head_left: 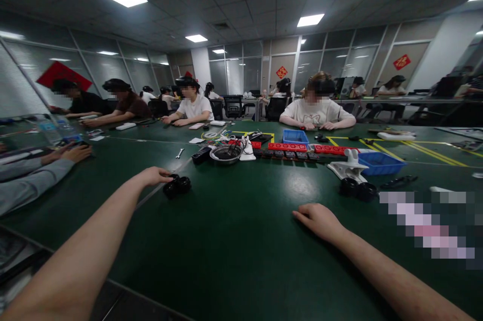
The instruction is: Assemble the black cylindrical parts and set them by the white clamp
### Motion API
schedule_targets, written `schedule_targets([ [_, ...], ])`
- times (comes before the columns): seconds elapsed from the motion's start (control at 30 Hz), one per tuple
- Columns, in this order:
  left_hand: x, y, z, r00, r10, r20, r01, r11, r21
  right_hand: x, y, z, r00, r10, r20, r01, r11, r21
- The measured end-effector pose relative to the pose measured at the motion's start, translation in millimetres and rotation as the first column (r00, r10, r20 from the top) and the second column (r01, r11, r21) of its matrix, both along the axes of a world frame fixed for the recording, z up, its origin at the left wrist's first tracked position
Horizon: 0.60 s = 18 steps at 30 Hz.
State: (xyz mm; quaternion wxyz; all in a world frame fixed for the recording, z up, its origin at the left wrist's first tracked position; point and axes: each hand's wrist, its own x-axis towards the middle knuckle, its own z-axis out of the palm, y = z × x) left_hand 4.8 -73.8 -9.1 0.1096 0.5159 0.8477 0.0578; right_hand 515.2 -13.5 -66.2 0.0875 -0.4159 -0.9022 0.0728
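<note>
My left hand (153, 176) reaches out to a small cluster of glossy black round pieces (177, 186) on the green table. Its fingertips are closed on the rear left piece; the exact kind of these short, cylinder-like pieces is hard to make out. My right hand (319, 219) rests palm down on the tabletop, thumb a little apart, and nothing shows in it. Two similar black round pieces (357, 189) lie to its upper right, beside a white clip stand (349, 166).
Beyond my hands are a wrench (180, 153), a metal bowl (225, 154), a white clip (247, 149), red power strips (287, 147) and blue bins (381, 163). A co-worker's grey sleeves (35, 180) reach in from the left. Other people sit across the table (234, 240).
</note>
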Motion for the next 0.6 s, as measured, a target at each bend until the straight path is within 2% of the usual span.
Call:
schedule_targets([
  [0.3, -2, 0, -9.0, 0.991, 0.032, 0.133, -0.032, 0.999, 0.001, 2, 3, -2.9, 1.0, 0.016, -0.003, -0.016, 1.0, 0.001],
  [0.6, -6, 31, -7.3, 0.991, 0.068, 0.113, -0.068, 0.998, 0.0, 3, 3, 0.6, 1.0, 0.016, -0.015, -0.016, 0.999, -0.028],
])
